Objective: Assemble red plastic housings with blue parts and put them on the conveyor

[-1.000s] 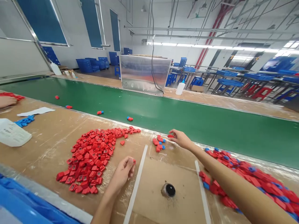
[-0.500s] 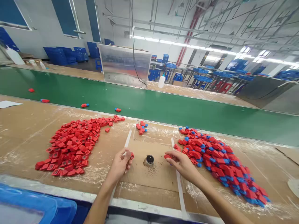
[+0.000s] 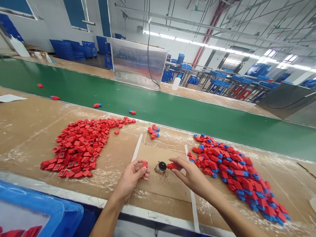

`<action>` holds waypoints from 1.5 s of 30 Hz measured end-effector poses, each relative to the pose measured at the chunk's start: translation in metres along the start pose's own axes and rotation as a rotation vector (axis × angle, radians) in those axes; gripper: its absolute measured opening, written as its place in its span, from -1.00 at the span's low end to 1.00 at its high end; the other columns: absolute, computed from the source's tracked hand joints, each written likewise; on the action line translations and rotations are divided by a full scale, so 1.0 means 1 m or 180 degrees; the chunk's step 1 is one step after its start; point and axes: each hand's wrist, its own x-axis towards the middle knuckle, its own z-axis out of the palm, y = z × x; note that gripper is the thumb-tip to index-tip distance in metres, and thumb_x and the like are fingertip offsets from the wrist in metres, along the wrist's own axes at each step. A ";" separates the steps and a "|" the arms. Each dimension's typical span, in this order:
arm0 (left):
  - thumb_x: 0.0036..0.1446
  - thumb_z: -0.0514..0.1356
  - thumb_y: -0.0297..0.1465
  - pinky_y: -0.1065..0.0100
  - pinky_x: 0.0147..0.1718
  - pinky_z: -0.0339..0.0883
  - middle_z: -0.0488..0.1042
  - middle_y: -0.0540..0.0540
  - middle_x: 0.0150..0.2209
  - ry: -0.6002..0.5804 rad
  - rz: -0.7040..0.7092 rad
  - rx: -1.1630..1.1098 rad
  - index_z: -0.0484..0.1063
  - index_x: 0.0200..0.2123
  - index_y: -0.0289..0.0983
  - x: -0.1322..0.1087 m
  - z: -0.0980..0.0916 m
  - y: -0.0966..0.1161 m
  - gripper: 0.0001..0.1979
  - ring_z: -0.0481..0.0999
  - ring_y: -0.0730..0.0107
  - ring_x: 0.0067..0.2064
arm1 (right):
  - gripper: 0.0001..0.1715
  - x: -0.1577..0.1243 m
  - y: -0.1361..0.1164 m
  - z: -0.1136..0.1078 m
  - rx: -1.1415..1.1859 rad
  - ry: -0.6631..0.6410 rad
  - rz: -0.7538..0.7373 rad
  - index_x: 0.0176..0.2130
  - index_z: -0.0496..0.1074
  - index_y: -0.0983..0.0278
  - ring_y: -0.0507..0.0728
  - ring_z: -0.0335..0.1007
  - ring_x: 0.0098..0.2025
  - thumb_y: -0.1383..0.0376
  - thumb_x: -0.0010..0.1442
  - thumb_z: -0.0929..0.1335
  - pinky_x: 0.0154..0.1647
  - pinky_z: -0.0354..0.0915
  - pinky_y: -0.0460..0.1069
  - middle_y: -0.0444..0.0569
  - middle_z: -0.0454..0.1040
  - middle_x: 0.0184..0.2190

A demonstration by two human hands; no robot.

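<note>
My left hand (image 3: 130, 179) pinches a small red plastic part (image 3: 145, 164) between thumb and fingertips. My right hand (image 3: 194, 172) holds another red part (image 3: 172, 166) in its fingertips, right beside a small round metal pot (image 3: 161, 167) with dark contents. Dark specks lie on the cardboard sheet (image 3: 163, 187) under the pot. A heap of red parts (image 3: 79, 148) lies left of my hands. A heap of red parts with blue pieces (image 3: 237, 174) lies to their right, and a small cluster (image 3: 153, 131) sits ahead.
Two white strips (image 3: 137, 148) edge the cardboard. A blue bin (image 3: 37, 210) holding red parts sits at the near left. Beyond the bench runs a green conveyor belt (image 3: 158, 113) with several loose parts. Past it stand a plastic bottle (image 3: 176, 83) and a reflective panel (image 3: 138, 62).
My right hand has moved left, bringing its red part next to the pot. My left hand has shifted slightly right. The view has turned slightly, showing more of the blue bin.
</note>
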 end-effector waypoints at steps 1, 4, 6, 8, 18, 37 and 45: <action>0.01 0.37 -0.32 0.49 -0.34 0.38 0.54 -0.06 -0.40 -0.0022 -0.0024 -0.0027 0.34 -0.10 -0.33 0.000 -0.001 -0.001 -0.58 0.48 0.53 -0.40 | -0.71 0.001 0.000 0.000 -0.0038 -0.0012 -0.0014 0.00 0.36 0.23 0.13 0.42 -0.20 0.32 0.27 0.29 -0.17 0.33 0.05 0.01 0.47 -0.20; 0.00 0.37 -0.34 0.46 -0.31 0.38 0.56 -0.08 -0.40 -0.0152 -0.0095 -0.0068 0.33 -0.11 -0.34 -0.001 -0.002 -0.005 -0.59 0.51 0.50 -0.39 | -0.79 0.002 0.000 0.001 -0.0149 -0.0034 -0.0111 -0.07 0.38 0.23 0.13 0.43 -0.23 0.33 0.27 0.30 -0.21 0.33 0.03 0.00 0.47 -0.22; 0.05 0.34 -0.30 0.44 -0.37 0.37 0.56 -0.10 -0.42 -0.0256 -0.0092 -0.0037 0.34 -0.14 -0.34 -0.001 -0.001 -0.009 -0.63 0.51 0.46 -0.42 | -0.81 0.001 -0.001 0.002 -0.0201 -0.0019 -0.0190 -0.08 0.37 0.22 0.12 0.43 -0.23 0.32 0.28 0.30 -0.22 0.34 0.01 -0.01 0.47 -0.22; 0.08 0.30 -0.26 0.46 -0.45 0.33 0.54 -0.08 -0.45 -0.0307 -0.0053 0.0057 0.37 -0.17 -0.35 0.000 0.000 -0.012 -0.67 0.48 0.47 -0.45 | -0.81 0.001 -0.002 0.004 -0.0253 0.0019 -0.0247 -0.08 0.37 0.22 0.12 0.43 -0.22 0.33 0.28 0.29 -0.22 0.34 0.00 -0.01 0.47 -0.22; 0.01 0.36 -0.33 0.49 -0.45 0.26 0.44 -0.02 -0.41 -0.0237 0.0089 0.0284 0.46 -0.22 -0.35 -0.002 -0.001 -0.019 -0.71 0.36 0.54 -0.42 | -0.81 0.003 -0.008 0.004 -0.0505 0.0080 -0.0357 -0.09 0.38 0.21 0.13 0.45 -0.24 0.35 0.28 0.30 -0.25 0.36 0.00 -0.03 0.47 -0.22; 0.05 0.31 -0.34 0.43 -0.37 0.26 0.51 -0.08 -0.37 -0.0657 -0.0014 0.0195 0.49 -0.18 -0.31 -0.011 0.001 -0.022 -0.74 0.43 0.43 -0.36 | -0.79 0.003 -0.047 0.004 0.0275 0.0050 -0.0366 -0.06 0.41 0.21 0.11 0.43 -0.25 0.28 0.30 0.29 -0.22 0.35 0.00 -0.02 0.48 -0.26; 0.12 0.26 -0.36 0.43 -0.35 0.22 0.48 -0.09 -0.35 -0.0810 0.0131 0.0283 0.50 -0.10 -0.32 -0.012 0.002 -0.021 -0.72 0.38 0.44 -0.35 | -0.79 0.004 -0.045 0.024 0.0237 -0.0052 -0.0347 -0.06 0.41 0.21 0.11 0.42 -0.26 0.29 0.30 0.29 -0.24 0.34 -0.01 -0.01 0.46 -0.26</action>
